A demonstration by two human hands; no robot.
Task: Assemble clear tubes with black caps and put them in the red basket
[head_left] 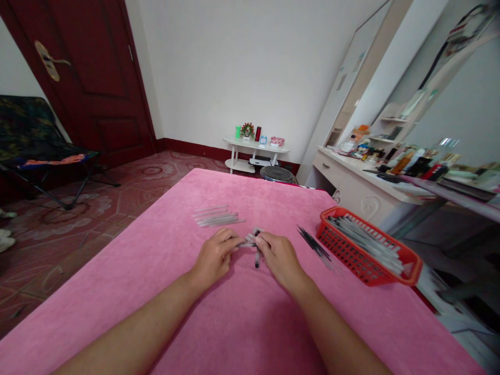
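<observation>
Several slim grey pen pieces (256,255) sit between the left hand (215,253) and the right hand (282,259) near the middle of the frame, just above the pink-covered desk (238,323). Both forearms reach up from the lower edge, and the fingertips of the two hands come close together. On the left, the grip is closed, thumb and forefinger pinching the end of a pale piece; on the right, the fingers are also clamped on these pieces, one of which has a dark end pointing toward the lower edge. Whether that dark end touches the cloth cannot be told. Just beyond the left hand, left of centre, a loose row of translucent rods (219,219) lies roughly side by side, slanting slightly. Right of centre, near the right hand but apart from it, a narrow bundle of dark thin sticks (313,244) lies diagonally on the cloth. Farther right stands a red basket (344,252) with openwork walls, filled with long greyish rods (367,239) laid lengthwise. Beyond the desk, a low white stand (255,144) shows at upper centre, and a dark red door (86,67) fills the upper left.
</observation>
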